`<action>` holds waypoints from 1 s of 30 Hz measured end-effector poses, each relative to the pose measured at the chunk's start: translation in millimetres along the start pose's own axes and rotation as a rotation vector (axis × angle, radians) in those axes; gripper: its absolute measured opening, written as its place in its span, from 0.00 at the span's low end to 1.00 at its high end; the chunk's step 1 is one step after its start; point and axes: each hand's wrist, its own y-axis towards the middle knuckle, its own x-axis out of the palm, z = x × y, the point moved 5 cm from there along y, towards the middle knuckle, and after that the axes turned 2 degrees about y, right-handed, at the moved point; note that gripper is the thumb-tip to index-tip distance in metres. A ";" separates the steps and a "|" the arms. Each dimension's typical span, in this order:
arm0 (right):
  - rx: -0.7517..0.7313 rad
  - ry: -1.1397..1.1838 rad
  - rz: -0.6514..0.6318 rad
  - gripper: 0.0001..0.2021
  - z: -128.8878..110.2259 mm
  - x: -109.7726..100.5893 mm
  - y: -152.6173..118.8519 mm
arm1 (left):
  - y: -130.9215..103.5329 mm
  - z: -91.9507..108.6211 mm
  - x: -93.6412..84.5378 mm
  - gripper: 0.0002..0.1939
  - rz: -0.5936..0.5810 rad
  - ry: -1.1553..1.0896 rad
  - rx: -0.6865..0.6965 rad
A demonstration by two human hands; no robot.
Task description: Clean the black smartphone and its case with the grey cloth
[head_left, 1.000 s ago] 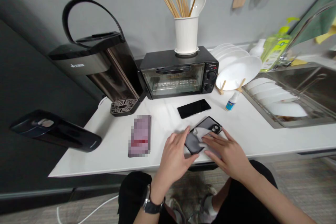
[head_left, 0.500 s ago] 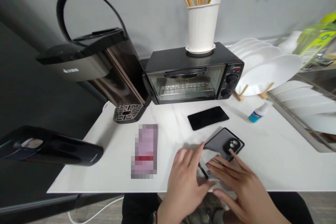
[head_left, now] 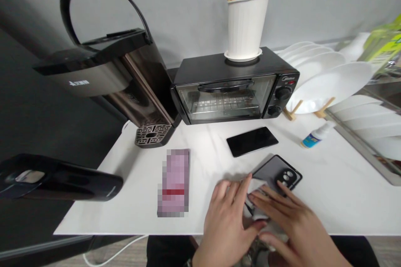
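Observation:
A phone case (head_left: 271, 171) with a dark rim, a grey see-through back and round camera openings lies near the table's front edge. Along its left side my left hand (head_left: 227, 212) grips the edge, fingers stretched forward and thumb at the near end. My right hand (head_left: 290, 217) presses a crumpled white wipe (head_left: 259, 212) against the case's lower part, with one finger reaching close to the camera openings. Both hands partly hide the case and the wipe. Just beyond the case is a phone (head_left: 252, 141), black screen upward.
A small spray bottle (head_left: 317, 134) stands right of the phone. Behind are a toaster oven (head_left: 232, 96) and a paper cup (head_left: 247, 29) with chopsticks. At left stand a water dispenser (head_left: 144, 91) and a black flask-like object (head_left: 69, 183). Plates (head_left: 338, 83) fill a rack at right.
The view has shifted slightly, so most things appear a little displaced. My hands keep nearly the same hold on the case and wipe.

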 end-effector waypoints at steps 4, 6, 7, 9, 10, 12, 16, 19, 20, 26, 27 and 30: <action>0.278 -0.180 0.123 0.32 39.1 -8.7 -13.8 | 1.7 4.6 -3.3 0.53 0.005 -0.010 0.021; 0.252 -0.162 0.117 0.36 27.1 -5.9 -11.7 | 2.2 5.7 -4.2 0.52 0.015 -0.007 0.023; 0.181 -0.114 0.090 0.39 15.1 -3.2 -8.9 | 2.2 5.9 -4.2 0.51 0.018 -0.003 0.022; 0.028 0.004 -0.003 0.41 -6.4 2.4 -4.1 | 1.8 5.9 -3.8 0.50 0.019 0.004 0.022; -0.005 0.047 -0.041 0.39 -10.3 4.1 -2.9 | 1.6 5.9 -3.8 0.50 0.021 0.008 0.023; 0.074 0.040 -0.038 0.32 -0.5 3.3 -1.9 | 1.5 6.4 -4.2 0.50 0.028 0.012 0.033; 0.287 -0.106 0.101 0.30 23.7 -3.0 -3.0 | 1.2 8.3 -5.6 0.51 0.045 0.031 0.058; 0.099 0.004 -0.021 0.34 6.3 4.6 1.7 | -0.2 7.9 -6.0 0.49 0.064 0.072 0.049; 0.061 0.036 -0.054 0.32 2.3 5.8 2.6 | -0.6 7.6 -6.1 0.48 0.072 0.085 0.047; 0.290 -0.066 0.084 0.29 19.6 -6.8 -0.8 | -0.3 8.1 -5.7 0.47 0.101 0.106 0.084; 0.224 -0.025 0.048 0.32 15.5 -4.7 -0.7 | 0.0 7.9 -5.6 0.47 0.101 0.107 0.081; 0.120 0.072 -0.022 0.29 8.0 -0.4 -1.0 | 0.8 7.2 -5.5 0.49 0.105 0.109 0.077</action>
